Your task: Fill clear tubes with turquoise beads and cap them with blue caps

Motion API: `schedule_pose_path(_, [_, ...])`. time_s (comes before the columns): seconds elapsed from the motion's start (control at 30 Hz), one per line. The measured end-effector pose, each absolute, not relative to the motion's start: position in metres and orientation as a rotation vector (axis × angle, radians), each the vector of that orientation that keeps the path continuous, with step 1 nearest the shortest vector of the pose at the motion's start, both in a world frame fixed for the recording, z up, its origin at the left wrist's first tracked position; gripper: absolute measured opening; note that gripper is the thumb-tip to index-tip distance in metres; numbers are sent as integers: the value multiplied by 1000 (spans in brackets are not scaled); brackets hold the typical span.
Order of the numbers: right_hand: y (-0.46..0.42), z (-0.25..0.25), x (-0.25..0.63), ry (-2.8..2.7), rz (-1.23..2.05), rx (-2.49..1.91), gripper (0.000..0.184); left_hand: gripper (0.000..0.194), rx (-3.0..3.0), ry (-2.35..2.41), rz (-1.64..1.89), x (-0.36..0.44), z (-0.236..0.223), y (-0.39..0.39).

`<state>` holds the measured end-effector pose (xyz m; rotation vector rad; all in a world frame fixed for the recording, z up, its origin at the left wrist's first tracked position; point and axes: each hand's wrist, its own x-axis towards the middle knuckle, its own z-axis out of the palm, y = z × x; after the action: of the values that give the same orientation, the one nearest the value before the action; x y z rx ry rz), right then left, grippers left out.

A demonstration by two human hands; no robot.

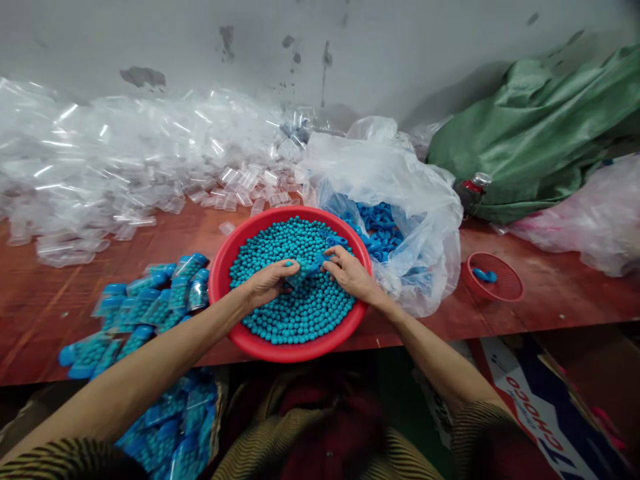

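Observation:
A red basin (220,267) full of small blue balls (295,320) stands in front of me. Above the balls, my left hand (273,280) is closed around a small clear plastic container (303,270), partly hidden by the fingers. My right hand (347,272) pinches a blue cap (316,265) at the container's end. Whether the cap is seated cannot be made out. Another blue cap (337,241) lies on the balls near the basin's far right side.
Filled containers (160,303) lie left of the basin, with more in a box (173,427) below. Behind is a heap of clear containers (125,153). To the right are a plastic bag (435,240) of blue caps, a small red basket (517,288) and a green sack (520,133).

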<state>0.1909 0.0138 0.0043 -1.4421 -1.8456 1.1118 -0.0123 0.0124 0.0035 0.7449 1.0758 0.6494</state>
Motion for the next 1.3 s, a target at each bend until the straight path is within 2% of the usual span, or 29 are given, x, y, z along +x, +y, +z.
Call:
schedule_pose_path(0.1, [10, 3, 187, -2003, 704, -1401, 35, 26, 806, 1188, 686, -7, 10, 6])
schedule_pose_path(0.2, [8, 4, 179, -2121, 584, -1322, 32, 24, 910, 1230, 714, -2, 14, 0])
schedule_pose_path(0.33, [3, 10, 176, -2373, 619, -1306, 29, 23, 1022, 1279, 765, -2, 15, -4])
schedule_pose_path(0.47, [-1, 14, 188, -2530, 620, -1355, 27, 35, 992, 1240, 699, -10, 15, -6])
schedule_pose_path(0.6, [2, 10, 188, -2265, 577, -1320, 31, 47, 948, 1198, 625, -11, 17, -9])
schedule_pose_path(0.73, [0, 3, 173, -2172, 608, -1196, 33, 49, 969, 1122, 628, -7, 19, -13])
schedule_pose_path(0.93, [-8, 5, 182, -2198, 761, -1194, 24, 46, 961, 1146, 649, -9, 15, -15])
schedule_pose_path(1.03, [-9, 13, 187, -2041, 876, -1276, 21, 45, 1014, 1127, 640, -9, 14, -15])
schedule_pose_path(1.3, [-15, 16, 169, -1703, 1079, -1243, 15, 60, 968, 999, 786, 1, 17, -22])
